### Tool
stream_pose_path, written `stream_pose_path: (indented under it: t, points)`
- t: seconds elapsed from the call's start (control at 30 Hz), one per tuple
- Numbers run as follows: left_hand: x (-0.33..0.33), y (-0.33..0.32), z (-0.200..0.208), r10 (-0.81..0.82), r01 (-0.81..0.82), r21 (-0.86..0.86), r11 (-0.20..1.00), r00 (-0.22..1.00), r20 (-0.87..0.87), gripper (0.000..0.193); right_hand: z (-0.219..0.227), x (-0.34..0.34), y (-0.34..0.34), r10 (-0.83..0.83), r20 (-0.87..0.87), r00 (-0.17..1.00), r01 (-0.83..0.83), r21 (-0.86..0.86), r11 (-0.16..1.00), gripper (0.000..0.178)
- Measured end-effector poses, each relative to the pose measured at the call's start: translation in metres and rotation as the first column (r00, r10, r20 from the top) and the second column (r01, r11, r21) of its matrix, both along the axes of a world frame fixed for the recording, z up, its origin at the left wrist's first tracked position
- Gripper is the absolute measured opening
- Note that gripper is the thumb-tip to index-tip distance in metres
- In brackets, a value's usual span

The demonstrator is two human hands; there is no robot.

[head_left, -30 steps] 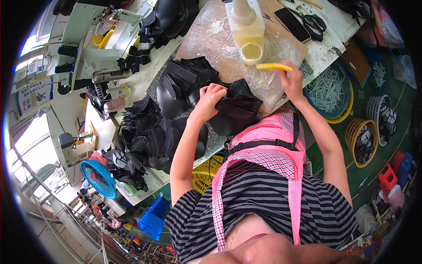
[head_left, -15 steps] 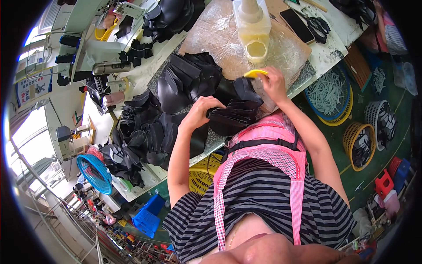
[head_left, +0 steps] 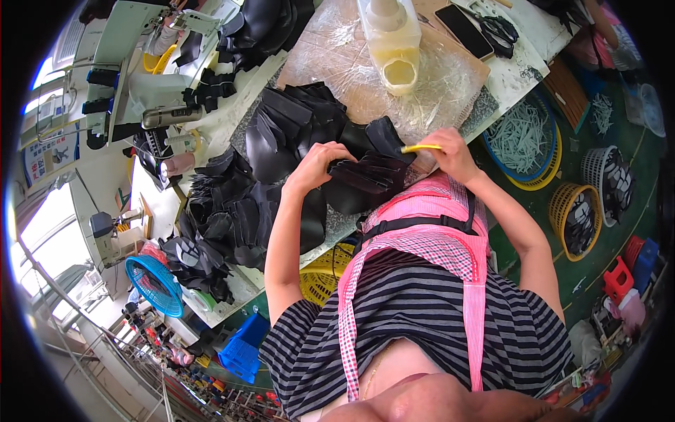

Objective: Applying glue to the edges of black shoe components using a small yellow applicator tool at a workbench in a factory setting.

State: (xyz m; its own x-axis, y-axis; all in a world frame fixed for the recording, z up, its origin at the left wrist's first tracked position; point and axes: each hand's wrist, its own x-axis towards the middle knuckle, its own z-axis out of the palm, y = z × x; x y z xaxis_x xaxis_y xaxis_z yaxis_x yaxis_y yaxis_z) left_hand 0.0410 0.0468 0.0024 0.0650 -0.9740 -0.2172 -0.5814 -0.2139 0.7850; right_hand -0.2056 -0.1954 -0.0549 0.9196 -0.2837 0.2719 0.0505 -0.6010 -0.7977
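My left hand (head_left: 318, 167) is closed on the left edge of a fanned stack of black leather-like pieces (head_left: 369, 179) at the table's near edge. Between the fingers of my right hand (head_left: 455, 155) is a slim yellow tool (head_left: 423, 147); its exact kind is unclear. The tool's tip points left, close to a raised black piece (head_left: 385, 137) beside the stack. More layered black pieces (head_left: 292, 123) lie beyond my left hand. A translucent glue bottle (head_left: 394, 46) with a wide, yellowish mouth stands on a smeared brown board (head_left: 330, 42).
At the far right of the table lie a phone (head_left: 464, 32) and black-handled scissors (head_left: 500, 35). Baskets stand on the green floor to the right, including a blue one (head_left: 492, 151) of pale strips. Sewing equipment (head_left: 172, 116) is at the left.
My right hand has moved slightly right and down, and the yellow tool now lies more level. The stack in my left hand is tilted differently. The whole view has shifted slightly.
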Motion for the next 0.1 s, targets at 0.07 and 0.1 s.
stream_pose_path:
  t: [0.07,0.1]
  points:
    - [0.0,0.003,-0.002,0.009,-0.011,0.053,0.999,0.999,0.036,0.055,-0.011,-0.003,-0.002,0.066,-0.121,0.99,-0.065,0.013,0.998,0.009]
    - [-0.003,0.005,-0.004,0.024,-0.031,0.104,0.994,0.998,0.064,0.056,-0.008,-0.004,-0.008,0.064,-0.161,0.985,-0.066,-0.006,0.998,0.01]
